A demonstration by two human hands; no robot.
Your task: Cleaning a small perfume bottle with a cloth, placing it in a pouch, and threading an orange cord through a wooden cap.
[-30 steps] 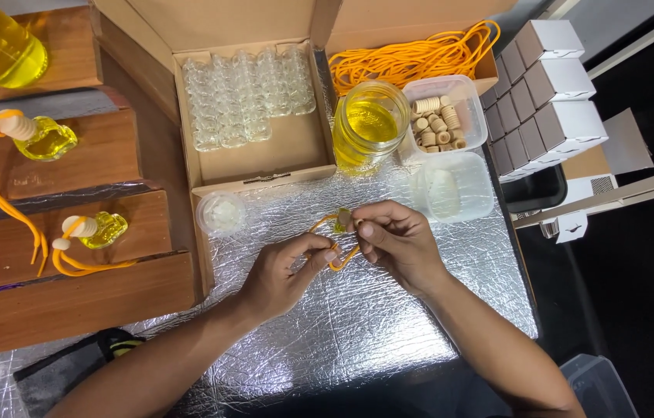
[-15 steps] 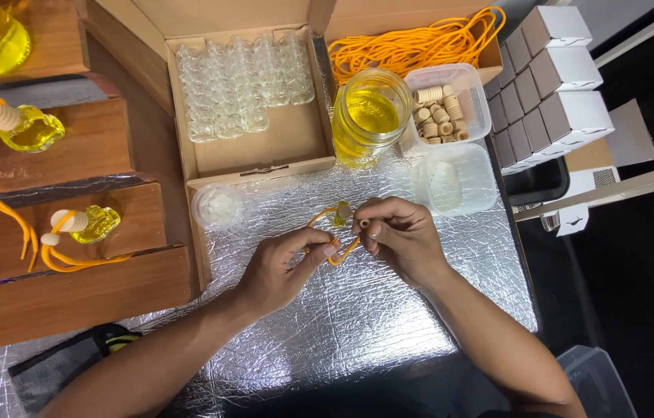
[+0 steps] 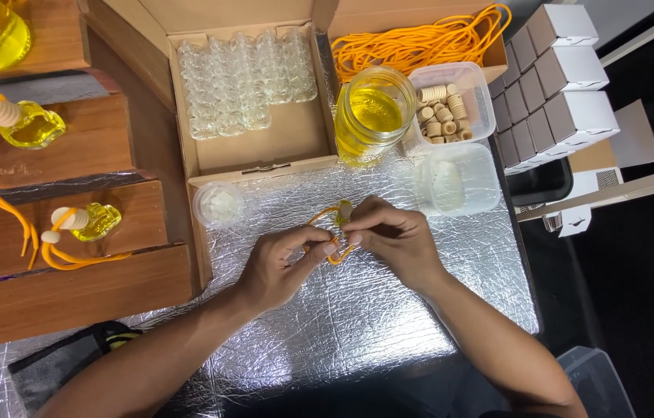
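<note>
Over the silver foil mat [image 3: 342, 325], my left hand [image 3: 277, 263] and my right hand [image 3: 389, 236] meet at a small bottle of yellow liquid [image 3: 344, 210] with an orange cord [image 3: 323, 219] looped around it. My right hand pinches the bottle's neck from the right. The fingertips of my left hand hold the cord just left of it. Most of the bottle is hidden by my fingers.
A glass jar of yellow liquid [image 3: 373, 112] stands behind my hands, beside a tub of wooden caps [image 3: 445, 112] and an upturned clear tub [image 3: 457, 179]. A cardboard box holds several empty small bottles [image 3: 242, 77]. Orange cords [image 3: 420, 39], white boxes [image 3: 559, 77] and finished bottles [image 3: 29, 124] on wooden steps surround the mat.
Both hands stay at the same spot on the mat with the bottle and cord. Only the fingers have shifted slightly around the cord.
</note>
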